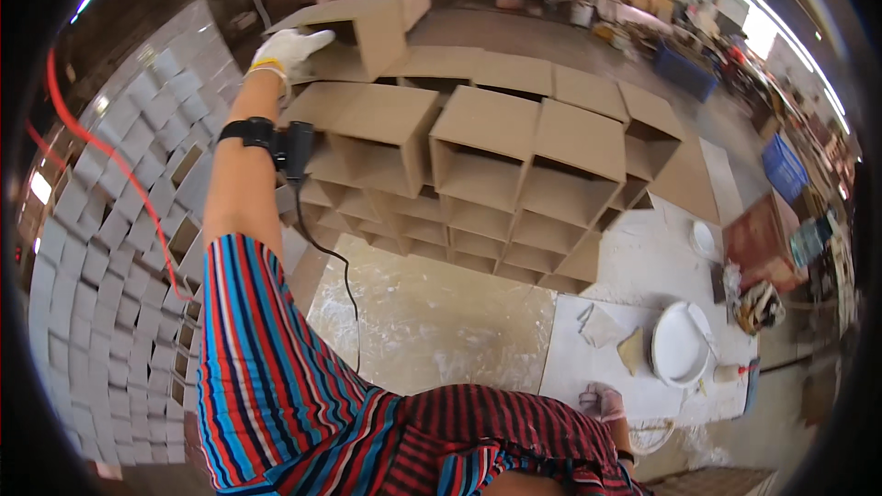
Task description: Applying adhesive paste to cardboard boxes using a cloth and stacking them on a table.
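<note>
My left hand, in a white glove with a yellow cuff, reaches far out to the upper left. Its fingers grip the side edge of a brown cardboard box on top of the stack, with the thumb inside the box's mouth. Below and beside it stand several rows of open-fronted cardboard boxes. Low at the right, my right hand hangs over the white board close to my body. Its fingers look loosely bent and apart, with nothing seen in them; part of it is hidden by my clothing.
A white basin with a brush-like tool lies on the board, beside cardboard scraps. Many grey-white boxes are piled at the left, crossed by a red hose. Blue crates and a reddish box stand at the right.
</note>
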Demonstrator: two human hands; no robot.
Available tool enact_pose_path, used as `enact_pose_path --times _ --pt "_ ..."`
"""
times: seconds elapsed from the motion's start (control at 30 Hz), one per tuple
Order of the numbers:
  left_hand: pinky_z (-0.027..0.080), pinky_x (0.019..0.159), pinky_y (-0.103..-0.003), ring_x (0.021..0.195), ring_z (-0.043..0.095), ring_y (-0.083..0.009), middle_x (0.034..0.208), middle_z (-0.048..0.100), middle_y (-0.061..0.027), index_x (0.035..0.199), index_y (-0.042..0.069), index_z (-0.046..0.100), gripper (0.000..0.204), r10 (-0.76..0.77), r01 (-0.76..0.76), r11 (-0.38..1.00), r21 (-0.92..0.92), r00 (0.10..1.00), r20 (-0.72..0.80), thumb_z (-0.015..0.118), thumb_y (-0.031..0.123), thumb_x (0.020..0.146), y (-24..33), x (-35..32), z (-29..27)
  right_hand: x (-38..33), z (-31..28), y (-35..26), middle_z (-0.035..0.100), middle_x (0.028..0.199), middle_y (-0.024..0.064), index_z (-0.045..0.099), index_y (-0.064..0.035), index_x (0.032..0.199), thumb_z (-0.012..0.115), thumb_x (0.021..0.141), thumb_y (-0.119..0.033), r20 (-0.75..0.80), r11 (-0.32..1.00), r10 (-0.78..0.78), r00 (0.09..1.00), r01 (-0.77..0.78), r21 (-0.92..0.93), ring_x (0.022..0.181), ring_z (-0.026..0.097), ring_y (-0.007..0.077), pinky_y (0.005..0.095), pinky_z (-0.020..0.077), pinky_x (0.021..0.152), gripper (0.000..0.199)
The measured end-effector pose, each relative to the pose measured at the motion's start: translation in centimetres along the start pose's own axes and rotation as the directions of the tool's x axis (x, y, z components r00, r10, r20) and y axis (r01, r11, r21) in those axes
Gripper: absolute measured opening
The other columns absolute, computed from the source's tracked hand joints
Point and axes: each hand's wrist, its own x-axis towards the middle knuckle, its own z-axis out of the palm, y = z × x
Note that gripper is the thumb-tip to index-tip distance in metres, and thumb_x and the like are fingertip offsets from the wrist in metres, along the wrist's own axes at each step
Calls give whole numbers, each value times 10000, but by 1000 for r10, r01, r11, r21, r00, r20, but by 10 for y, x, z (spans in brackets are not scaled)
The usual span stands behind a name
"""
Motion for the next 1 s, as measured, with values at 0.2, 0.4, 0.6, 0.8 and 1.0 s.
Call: enact_pose_path --times 0.2,0.4,0.6,0.8,1.0 --pt "528 702 -325 894 615 -246 1144 554 -153 1174 -39 500 640 -259 212 850 -482 965 -31 618 454 783 13 15 25 -11 16 1 597 686 98 571 -31 801 506 841 -142 10 992 2 1000 -3 126 534 546 178 280 455 496 135" --pt "468 662 -318 617 606 -203 793 620 -123 1100 -72 540 729 -199 52 902 -429 931 -305 590 564 747 40 -14 -5 -25 37 -12 609 670 110 577 -56 796 500 846 -159 -87 995 49 995 -42 87 513 561 181 287 463 476 138" --pt "460 727 -335 745 616 -227 867 642 -149 1009 -45 603 593 -87 -181 876 -447 851 -517 614 487 746 96 -78 -43 -38 56 -27 654 745 136 585 -62 824 505 853 -199 -297 992 28 954 -64 -111 544 609 198 287 480 473 161" --pt "443 743 -361 741 586 -258 798 631 -159 939 -29 617 472 17 -273 893 -359 816 -577 608 411 770 171 -149 -25 -41 51 -33 668 779 125 586 -77 852 501 862 -252 -209 983 24 978 -61 -172 552 614 175 269 455 440 194" --pt "454 668 -332 652 581 -211 754 630 -121 988 -19 610 530 51 -227 919 -321 878 -476 624 461 764 244 -177 -8 -40 36 -34 661 787 102 575 -82 842 486 885 -253 38 986 92 995 -86 -145 523 565 120 232 388 400 198"
